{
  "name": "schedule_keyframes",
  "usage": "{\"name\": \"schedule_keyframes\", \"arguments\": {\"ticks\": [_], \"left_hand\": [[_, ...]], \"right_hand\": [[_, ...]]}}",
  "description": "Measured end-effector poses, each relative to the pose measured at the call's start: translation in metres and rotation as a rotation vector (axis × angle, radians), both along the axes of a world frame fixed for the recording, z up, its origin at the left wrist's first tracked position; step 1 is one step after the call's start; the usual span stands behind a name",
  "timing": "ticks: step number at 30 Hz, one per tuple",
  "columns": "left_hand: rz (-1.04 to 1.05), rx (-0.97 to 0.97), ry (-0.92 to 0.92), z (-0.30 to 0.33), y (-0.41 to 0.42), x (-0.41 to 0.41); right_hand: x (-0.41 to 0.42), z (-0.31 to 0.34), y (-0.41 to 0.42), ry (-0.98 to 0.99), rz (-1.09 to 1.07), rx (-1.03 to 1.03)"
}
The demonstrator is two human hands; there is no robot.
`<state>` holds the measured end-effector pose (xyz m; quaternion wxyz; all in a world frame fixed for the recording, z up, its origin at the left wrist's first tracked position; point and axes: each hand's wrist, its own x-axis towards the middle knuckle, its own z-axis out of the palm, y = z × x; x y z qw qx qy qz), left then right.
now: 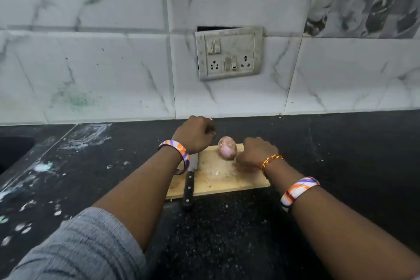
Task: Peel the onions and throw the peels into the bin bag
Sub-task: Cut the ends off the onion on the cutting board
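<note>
A pinkish onion [227,148] sits at the far edge of a wooden cutting board [218,177]. My left hand [195,135] hovers just left of the onion, past the board's back corner. I see only its back, the fingers curl away from me, and what they hold is hidden. My right hand [259,152] is right beside the onion on its right, knuckles up and fingers curled down toward the board. Its lower edge is blurred, so I cannot tell if it grips anything. No bin bag is in view.
A black-handled knife [189,186] lies along the board's left edge, blade under my left wrist. The black counter [341,154] has white specks and smears on its left part. A sink edge [13,150] is far left. A tiled wall with a socket plate [228,52] stands behind.
</note>
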<state>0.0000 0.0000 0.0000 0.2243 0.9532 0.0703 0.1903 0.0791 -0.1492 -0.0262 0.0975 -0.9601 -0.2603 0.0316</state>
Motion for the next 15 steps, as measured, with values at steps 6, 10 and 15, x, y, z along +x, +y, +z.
{"name": "schedule_keyframes", "arguments": {"ticks": [6, 10, 15], "left_hand": [[-0.022, -0.176, 0.212, -0.011, 0.008, -0.008], [-0.078, -0.750, 0.300, -0.012, 0.005, -0.015], [-0.130, -1.098, 0.190, -0.012, 0.004, -0.023]], "right_hand": [[-0.005, -0.021, -0.006, 0.064, -0.033, 0.147], [-0.025, -0.008, 0.006, 0.206, 0.085, 0.684], [-0.050, 0.003, 0.028, 0.277, 0.225, 0.813]]}}
